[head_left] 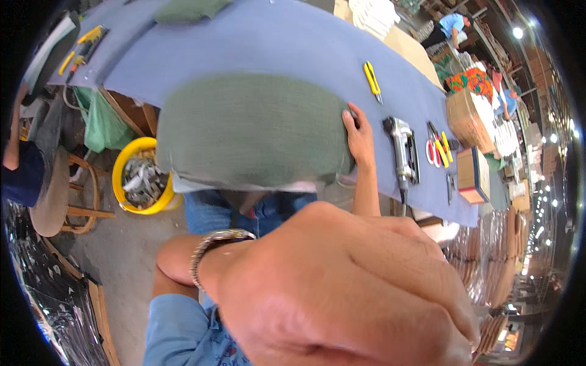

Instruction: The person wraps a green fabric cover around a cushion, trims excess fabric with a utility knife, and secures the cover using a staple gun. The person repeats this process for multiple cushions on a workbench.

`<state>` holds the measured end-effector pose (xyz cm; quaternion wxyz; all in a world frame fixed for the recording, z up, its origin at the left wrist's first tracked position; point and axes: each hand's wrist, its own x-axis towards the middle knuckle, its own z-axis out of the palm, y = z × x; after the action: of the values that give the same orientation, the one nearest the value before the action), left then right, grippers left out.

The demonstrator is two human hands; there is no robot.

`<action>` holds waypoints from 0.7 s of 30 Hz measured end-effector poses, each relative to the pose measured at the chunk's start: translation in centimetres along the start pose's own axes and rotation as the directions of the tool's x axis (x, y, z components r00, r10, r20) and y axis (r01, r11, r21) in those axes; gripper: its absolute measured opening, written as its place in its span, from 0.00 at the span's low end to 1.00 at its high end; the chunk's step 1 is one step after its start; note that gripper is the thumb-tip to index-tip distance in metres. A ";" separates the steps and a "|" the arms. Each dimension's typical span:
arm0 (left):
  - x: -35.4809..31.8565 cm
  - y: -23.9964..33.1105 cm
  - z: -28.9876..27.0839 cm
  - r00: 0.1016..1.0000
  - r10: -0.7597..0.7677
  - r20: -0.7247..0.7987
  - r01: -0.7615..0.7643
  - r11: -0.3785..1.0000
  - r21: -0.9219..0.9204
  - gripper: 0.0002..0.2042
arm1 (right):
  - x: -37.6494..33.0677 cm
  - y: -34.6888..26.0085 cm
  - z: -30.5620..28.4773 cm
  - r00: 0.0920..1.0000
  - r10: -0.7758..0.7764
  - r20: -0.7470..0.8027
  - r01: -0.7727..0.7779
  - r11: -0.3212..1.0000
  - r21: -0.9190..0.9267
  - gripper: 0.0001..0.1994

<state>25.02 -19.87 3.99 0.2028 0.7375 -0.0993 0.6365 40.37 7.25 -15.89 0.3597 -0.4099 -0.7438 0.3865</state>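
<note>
Closest to the lens, the left hand [348,293] fills the lower centre of the frame, clenched into a fist with nothing visible in it, a metal watch [213,244] on its wrist. Right of centre, the right hand [359,137] presses flat against the right edge of a green upholstered cushion [250,131], which lies on the blue-covered table [293,43]. Just right of that hand rests a staple gun [403,152].
</note>
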 end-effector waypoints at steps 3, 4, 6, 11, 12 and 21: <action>0.9 1.0 -0.6 0.993 -0.045 0.112 0.050 0.998 -0.041 0.13 | 0.2 1.1 1.0 0.999 -0.047 0.006 0.047 0.999 -0.023 0.25; 1.0 1.8 -0.7 0.988 -0.083 0.131 0.088 0.996 -0.035 0.13 | 1.0 0.7 2.6 0.996 -0.083 0.006 0.084 0.996 -0.017 0.25; 1.2 -0.2 0.9 0.999 0.033 -0.042 -0.037 0.994 -0.105 0.14 | 0.2 0.5 2.2 0.998 -0.062 0.014 0.062 0.998 -0.005 0.25; 3.6 -2.3 -1.4 0.975 0.202 0.093 -0.199 0.979 -0.037 0.14 | 0.0 1.4 0.5 1.000 -0.003 0.012 0.002 0.997 0.081 0.25; 3.6 -2.1 -2.0 0.975 0.169 0.145 -0.163 0.985 -0.052 0.15 | -0.2 1.1 0.3 1.000 0.007 0.012 -0.008 0.994 0.105 0.25; 3.2 -3.0 -1.0 0.938 0.316 -0.146 -0.326 0.944 -0.051 0.13 | -0.7 1.1 0.4 1.000 0.003 0.008 -0.003 0.995 0.095 0.26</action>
<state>25.91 -16.37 6.70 0.1299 0.6582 -0.2279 0.7056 40.67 6.91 -17.19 0.3754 -0.3919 -0.7252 0.4237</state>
